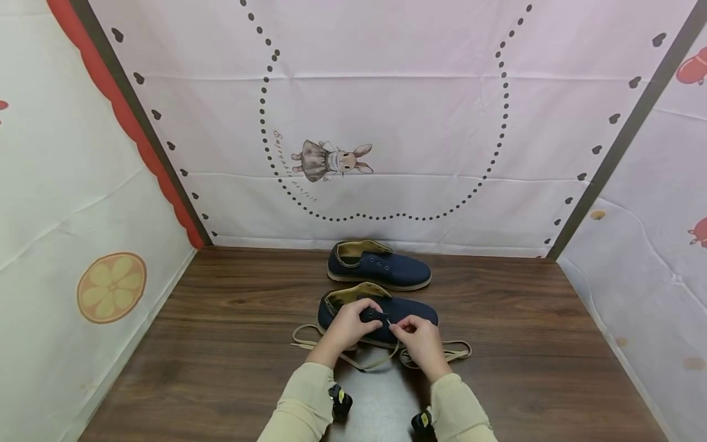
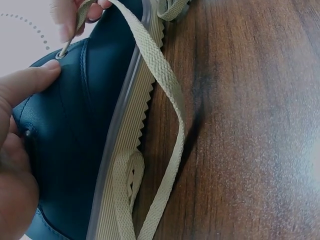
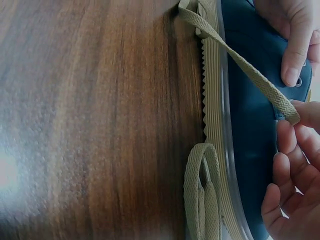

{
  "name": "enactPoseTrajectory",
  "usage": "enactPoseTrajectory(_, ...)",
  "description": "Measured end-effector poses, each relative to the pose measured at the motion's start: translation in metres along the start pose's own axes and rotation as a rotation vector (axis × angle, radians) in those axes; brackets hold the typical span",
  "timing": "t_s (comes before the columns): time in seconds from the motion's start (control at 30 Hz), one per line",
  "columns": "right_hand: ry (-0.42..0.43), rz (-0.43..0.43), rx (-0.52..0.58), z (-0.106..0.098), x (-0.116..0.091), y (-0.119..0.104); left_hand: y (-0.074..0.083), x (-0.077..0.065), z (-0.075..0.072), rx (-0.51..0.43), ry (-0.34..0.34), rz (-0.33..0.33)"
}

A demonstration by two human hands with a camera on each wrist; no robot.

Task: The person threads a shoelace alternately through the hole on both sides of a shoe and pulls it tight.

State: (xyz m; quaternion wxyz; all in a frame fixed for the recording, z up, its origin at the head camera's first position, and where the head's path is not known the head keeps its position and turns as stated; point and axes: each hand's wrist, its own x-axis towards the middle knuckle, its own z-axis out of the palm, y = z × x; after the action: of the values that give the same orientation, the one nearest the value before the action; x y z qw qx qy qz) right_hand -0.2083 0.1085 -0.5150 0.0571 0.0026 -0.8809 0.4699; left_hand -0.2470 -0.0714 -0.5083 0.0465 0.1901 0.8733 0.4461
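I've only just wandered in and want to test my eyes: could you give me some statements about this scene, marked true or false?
1. The left hand and the right hand are both at the near shoe. True.
2. The right hand holds a pair of scissors. False: it pinches a beige lace.
3. The far shoe has its toe toward the right of the head view. True.
4. The far shoe is fully laced. False: its visible eyelets hold no lace.
5. The shoes stand on a white surface. False: it is a brown wood-grain surface.
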Motion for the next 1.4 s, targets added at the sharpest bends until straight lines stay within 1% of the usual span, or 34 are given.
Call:
enactPoseTrajectory(0.17, 0.001, 0.002, 0.049, 0.003, 0.002, -0.001, -0.001, 0.0, 0.0, -0.012, -0.002, 0.0)
enactPoseTrajectory(0.3, -0.003, 0.015, 0.077, 0.005, 0.004, -0.001, -0.001, -0.001, 0.0, -0.011, 0.002, 0.022)
enactPoseTrajectory(0.4, -0.049, 0.017, 0.053, 0.005, 0.006, -0.002, -0.001, -0.002, 0.0, -0.022, -0.001, 0.032)
enactPoseTrajectory(0.53, -0.152, 0.009, 0.011, 0.001, 0.01, -0.005, -0.001, -0.003, 0.0, -0.049, -0.012, 0.031)
enactPoseTrajectory(0.63, -0.192, 0.041, 0.06, -0.004, 0.012, -0.008, -0.002, -0.004, 0.0, -0.057, -0.015, 0.026)
enactPoseTrajectory(0.77, -0.199, 0.107, 0.157, -0.007, 0.015, -0.012, -0.002, -0.004, 0.0, -0.06, -0.013, 0.022)
enactPoseTrajectory(0.97, -0.231, 0.194, 0.225, -0.012, 0.019, -0.016, -0.001, -0.003, 0.001, -0.071, -0.023, 0.007)
enactPoseTrajectory(1.03, -0.244, 0.203, 0.229, -0.013, 0.02, -0.016, -0.001, -0.002, 0.003, -0.057, -0.029, 0.0)
enactPoseTrajectory(1.13, -0.257, 0.215, 0.22, -0.013, 0.022, -0.017, -0.001, -0.001, 0.006, 0.001, -0.018, -0.02)
enactPoseTrajectory(1.27, -0.266, 0.219, 0.213, -0.012, 0.024, -0.016, 0.001, 0.0, 0.011, 0.09, 0.032, -0.042)
enactPoseTrajectory(1.33, -0.295, 0.21, 0.203, -0.014, 0.025, -0.015, 0.002, 0.0, 0.012, 0.117, 0.053, -0.049)
enactPoseTrajectory(1.4, -0.351, 0.188, 0.191, -0.017, 0.025, -0.013, 0.003, 0.0, 0.013, 0.128, 0.063, -0.053)
